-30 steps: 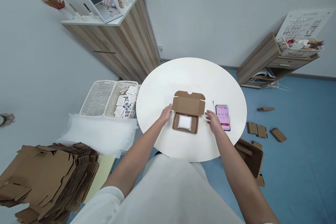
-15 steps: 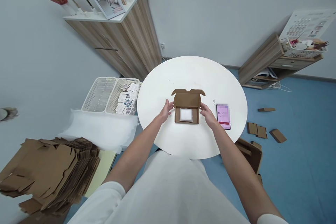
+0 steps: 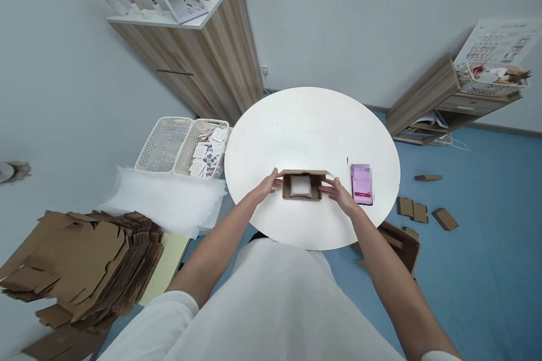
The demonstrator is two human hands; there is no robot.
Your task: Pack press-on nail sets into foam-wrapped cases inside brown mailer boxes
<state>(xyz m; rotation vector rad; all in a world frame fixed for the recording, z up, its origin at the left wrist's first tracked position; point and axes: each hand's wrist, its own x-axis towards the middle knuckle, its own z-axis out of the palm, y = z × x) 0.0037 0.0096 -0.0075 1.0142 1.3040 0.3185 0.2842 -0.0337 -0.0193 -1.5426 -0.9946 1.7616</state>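
A small brown cardboard box [image 3: 302, 196] lies on the round white table [image 3: 311, 124], holding a white packet [image 3: 300, 185]. Its lid stands nearly upright, seen edge-on from above. My left hand [image 3: 268, 185] presses against the box's left side and my right hand [image 3: 337, 190] against its right side, fingers curled onto the lid's side flaps. A phone [image 3: 362, 183] with a pink screen lies on the table just right of my right hand.
Two white mesh baskets [image 3: 163, 144] with small cards sit left of the table, above white foam sheets [image 3: 165, 203]. A stack of flat cardboard blanks [image 3: 80, 265] lies lower left. Cardboard pieces [image 3: 412, 211] litter the blue floor at right. Wooden cabinets stand behind.
The box lid has swung from lying open at the back to nearly upright. Both hands moved in from beside the box onto its sides.
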